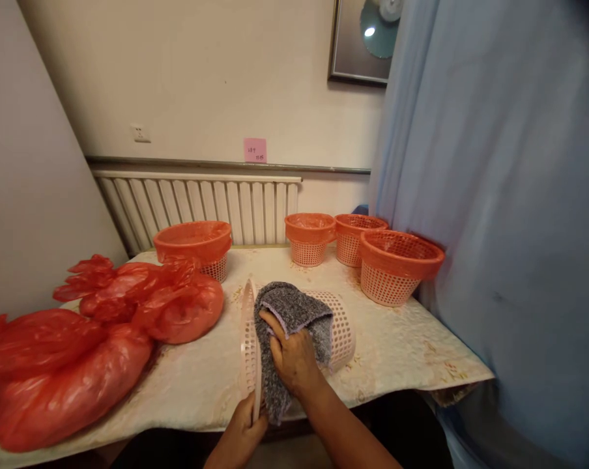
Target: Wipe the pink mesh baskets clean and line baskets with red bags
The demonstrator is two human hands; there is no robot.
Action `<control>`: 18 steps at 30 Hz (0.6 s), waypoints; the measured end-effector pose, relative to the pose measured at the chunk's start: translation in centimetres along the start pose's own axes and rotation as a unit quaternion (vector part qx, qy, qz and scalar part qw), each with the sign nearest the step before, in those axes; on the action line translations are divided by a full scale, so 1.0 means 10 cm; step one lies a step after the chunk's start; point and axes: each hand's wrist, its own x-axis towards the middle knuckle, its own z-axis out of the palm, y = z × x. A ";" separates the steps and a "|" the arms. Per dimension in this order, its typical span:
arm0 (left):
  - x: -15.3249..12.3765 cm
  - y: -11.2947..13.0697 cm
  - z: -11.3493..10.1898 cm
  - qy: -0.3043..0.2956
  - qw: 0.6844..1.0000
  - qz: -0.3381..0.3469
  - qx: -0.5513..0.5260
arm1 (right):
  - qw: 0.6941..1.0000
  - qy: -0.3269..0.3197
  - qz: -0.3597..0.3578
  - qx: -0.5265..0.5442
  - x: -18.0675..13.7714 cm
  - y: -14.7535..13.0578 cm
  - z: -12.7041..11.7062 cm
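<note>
A pale pink plastic wastebasket (342, 326) with a perforated wall lies on its side near the table's front edge, its mouth facing left. My left hand (243, 423) grips its rim at the lower front. Spread over the basket's outer wall is a dark grey cloth (292, 309) with a purple edge. My right hand (294, 358) is closed on this cloth and presses it against the wall. Part of the cloth hangs down beside the rim. The right fingertips are partly hidden in its folds.
Tied red plastic bags (74, 365) fill the table's left side. A lined wastebasket (191, 242) stands behind them. Several more with red liners, including a near one (392, 283), stand at the back right beside a blue curtain (509, 228). A radiator (206, 205) is behind the table.
</note>
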 end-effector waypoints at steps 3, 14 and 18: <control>0.00 -0.03 -0.03 -0.003 1.000 0.013 -0.010 | 1.000 0.001 0.002 -0.019 0.00 0.05 0.04; 0.02 -0.10 -0.02 0.095 0.994 -0.020 -0.046 | 0.996 -0.015 0.028 -0.081 0.21 0.06 0.15; 0.03 -0.04 -0.01 0.120 0.991 -0.025 -0.052 | 0.997 -0.005 0.029 -0.073 0.18 0.01 0.11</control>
